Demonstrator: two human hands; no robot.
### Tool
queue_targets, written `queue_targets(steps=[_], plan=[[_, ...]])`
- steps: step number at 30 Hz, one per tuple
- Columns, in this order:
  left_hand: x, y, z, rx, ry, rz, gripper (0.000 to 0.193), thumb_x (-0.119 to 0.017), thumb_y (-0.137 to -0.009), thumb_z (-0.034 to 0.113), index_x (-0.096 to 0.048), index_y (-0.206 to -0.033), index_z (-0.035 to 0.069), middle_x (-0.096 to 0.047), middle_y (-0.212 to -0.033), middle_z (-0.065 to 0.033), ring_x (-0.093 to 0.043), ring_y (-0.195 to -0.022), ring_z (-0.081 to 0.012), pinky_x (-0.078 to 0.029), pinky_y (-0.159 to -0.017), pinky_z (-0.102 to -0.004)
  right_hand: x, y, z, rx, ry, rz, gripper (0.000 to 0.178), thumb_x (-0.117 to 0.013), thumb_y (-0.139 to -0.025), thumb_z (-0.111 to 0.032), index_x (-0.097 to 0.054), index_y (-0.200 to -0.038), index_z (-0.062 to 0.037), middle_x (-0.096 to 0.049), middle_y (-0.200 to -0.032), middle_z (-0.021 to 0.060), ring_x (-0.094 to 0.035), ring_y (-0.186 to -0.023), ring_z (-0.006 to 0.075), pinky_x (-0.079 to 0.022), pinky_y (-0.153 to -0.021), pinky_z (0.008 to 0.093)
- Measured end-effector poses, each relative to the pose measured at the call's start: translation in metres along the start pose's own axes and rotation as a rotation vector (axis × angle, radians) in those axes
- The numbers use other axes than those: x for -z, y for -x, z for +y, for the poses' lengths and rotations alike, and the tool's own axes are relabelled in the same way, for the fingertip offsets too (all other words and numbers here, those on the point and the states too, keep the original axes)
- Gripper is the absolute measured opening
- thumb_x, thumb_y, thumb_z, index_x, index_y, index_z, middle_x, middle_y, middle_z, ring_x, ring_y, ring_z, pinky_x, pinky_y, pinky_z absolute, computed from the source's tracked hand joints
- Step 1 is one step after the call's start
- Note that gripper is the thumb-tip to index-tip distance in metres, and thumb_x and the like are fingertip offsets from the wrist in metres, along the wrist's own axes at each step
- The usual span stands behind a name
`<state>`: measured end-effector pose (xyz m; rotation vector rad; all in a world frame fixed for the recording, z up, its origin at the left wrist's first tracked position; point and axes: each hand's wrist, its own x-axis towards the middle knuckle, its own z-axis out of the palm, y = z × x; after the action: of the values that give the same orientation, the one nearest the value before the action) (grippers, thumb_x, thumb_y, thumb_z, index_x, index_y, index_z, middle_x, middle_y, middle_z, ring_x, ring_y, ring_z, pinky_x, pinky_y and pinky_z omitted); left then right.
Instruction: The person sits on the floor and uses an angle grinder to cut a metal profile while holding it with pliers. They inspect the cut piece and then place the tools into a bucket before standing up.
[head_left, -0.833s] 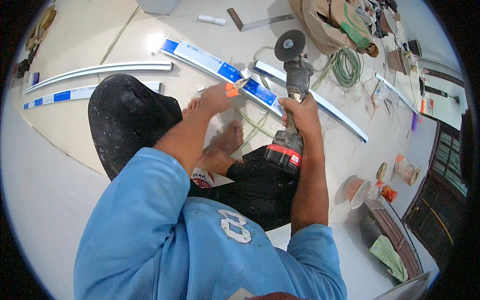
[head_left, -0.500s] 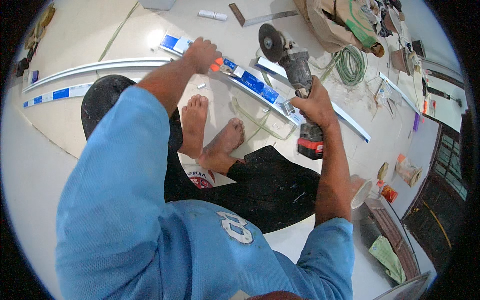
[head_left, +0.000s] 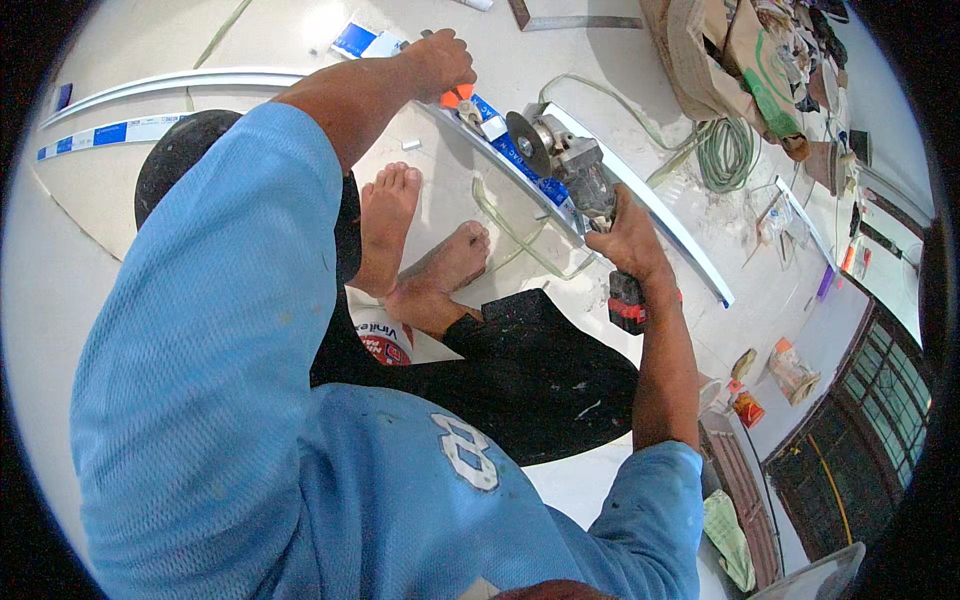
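My right hand is wrapped round the grip of a cordless angle grinder. The grinder's dark disc is over a white metal profile with blue film; whether it touches cannot be told from here. At the profile's upper part, my left hand is closed. An orange piece shows just under its fingers, but what it grips is mostly hidden. The grinder's black and red battery hangs below my right hand.
A second white profile lies to the right, near a coiled green hose. Long strips stretch out at the left. My bare feet rest close to the profile, beside a paint bucket. A metal square lies at the far edge.
My right hand has lowered the grinder, bringing its disc from beyond the profile to over it. The left hand stays closed at the profile's upper part. The view has shifted slightly.
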<state>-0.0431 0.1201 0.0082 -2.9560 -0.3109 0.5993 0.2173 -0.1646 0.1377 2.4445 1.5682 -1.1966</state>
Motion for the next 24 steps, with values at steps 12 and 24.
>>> queue_targets(steps=[12,24], plan=[[-0.016,-0.008,-0.001,0.007,0.010,0.028,0.050,-0.094,-0.070,0.021,-0.072,-0.114,0.024,-0.071,-0.109,0.0001,-0.066,-0.116,-0.0208,-0.047,-0.103,-0.0403,-0.011,-0.005,-0.005,-0.036,0.082,-0.021,0.078,-0.078,-0.069,-0.027,-0.054,-0.134,0.0076,-0.073,-0.102,0.0336,-0.074,-0.099,0.0486,-0.057,-0.092,0.0526],[-0.008,-0.007,0.003,0.038,0.034,0.003,0.045,-0.096,-0.071,0.024,-0.074,-0.110,0.025,-0.072,-0.107,0.0014,-0.066,-0.115,-0.0196,-0.047,-0.102,-0.0397,-0.012,-0.008,-0.008,-0.031,0.116,-0.022,0.074,-0.078,-0.070,-0.028,-0.054,-0.131,0.0062,-0.073,-0.099,0.0332,-0.074,-0.099,0.0496,-0.057,-0.091,0.0537]])
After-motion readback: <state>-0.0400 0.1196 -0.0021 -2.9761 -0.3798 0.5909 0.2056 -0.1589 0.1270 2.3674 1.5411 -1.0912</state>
